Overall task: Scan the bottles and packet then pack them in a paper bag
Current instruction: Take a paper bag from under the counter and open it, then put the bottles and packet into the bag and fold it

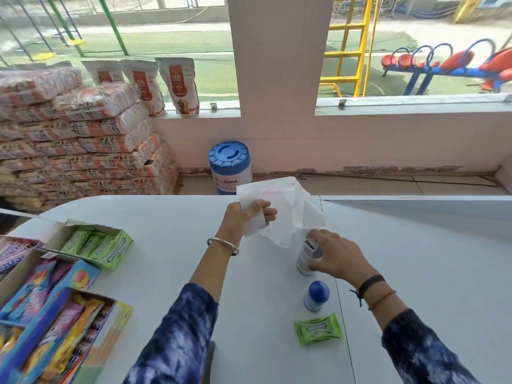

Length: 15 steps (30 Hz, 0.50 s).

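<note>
My left hand (243, 217) grips the edge of a white paper bag (279, 212), holding it up above the white counter (166, 259). My right hand (335, 256) is closed around the top of a small pale bottle (303, 266) standing just below the bag's lower edge. Nearer to me stands a second small bottle with a blue cap (317, 296), upright and untouched. A green gum packet (318, 329) lies flat on the counter in front of that bottle.
Open display boxes of green gum (97, 245) and colourful sweets (50, 314) fill the counter's left side. A blue-lidded tub (230, 164) stands on the floor beyond the counter. Stacked sacks (77, 134) pile up at the far left.
</note>
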Available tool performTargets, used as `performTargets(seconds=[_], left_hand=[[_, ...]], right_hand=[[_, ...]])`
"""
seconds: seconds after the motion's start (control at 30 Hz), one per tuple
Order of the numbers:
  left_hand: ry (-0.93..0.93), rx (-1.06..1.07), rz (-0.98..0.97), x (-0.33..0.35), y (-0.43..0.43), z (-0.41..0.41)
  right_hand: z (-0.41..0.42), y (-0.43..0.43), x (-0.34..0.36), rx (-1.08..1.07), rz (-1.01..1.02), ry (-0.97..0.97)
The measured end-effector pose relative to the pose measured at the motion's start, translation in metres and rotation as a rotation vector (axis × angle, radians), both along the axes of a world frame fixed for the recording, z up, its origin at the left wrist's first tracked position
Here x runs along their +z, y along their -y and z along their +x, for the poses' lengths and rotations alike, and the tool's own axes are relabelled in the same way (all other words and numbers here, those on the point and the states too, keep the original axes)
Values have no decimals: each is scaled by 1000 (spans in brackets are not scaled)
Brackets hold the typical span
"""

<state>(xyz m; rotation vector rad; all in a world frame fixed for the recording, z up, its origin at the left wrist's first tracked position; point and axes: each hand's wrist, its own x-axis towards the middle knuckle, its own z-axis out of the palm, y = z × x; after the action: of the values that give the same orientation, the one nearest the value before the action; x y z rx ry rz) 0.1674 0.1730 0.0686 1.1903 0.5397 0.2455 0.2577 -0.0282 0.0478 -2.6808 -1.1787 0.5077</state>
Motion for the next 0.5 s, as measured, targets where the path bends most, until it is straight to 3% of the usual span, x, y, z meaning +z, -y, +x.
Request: performTargets(seconds=[0.1, 0.27, 0.33, 0.5], left_hand=[[-23, 9, -3, 0, 3, -3], [-40, -6, 17, 0, 4, -6], [-63, -4, 35, 2, 5, -7], [-120, 5, 63, 1, 3, -12]], right_hand=[[-1, 5, 24, -54, 95, -7], [-4, -19, 67, -66, 542, -67], [4, -44, 59, -49, 542, -33], [25, -90, 15, -171, 326, 75]])
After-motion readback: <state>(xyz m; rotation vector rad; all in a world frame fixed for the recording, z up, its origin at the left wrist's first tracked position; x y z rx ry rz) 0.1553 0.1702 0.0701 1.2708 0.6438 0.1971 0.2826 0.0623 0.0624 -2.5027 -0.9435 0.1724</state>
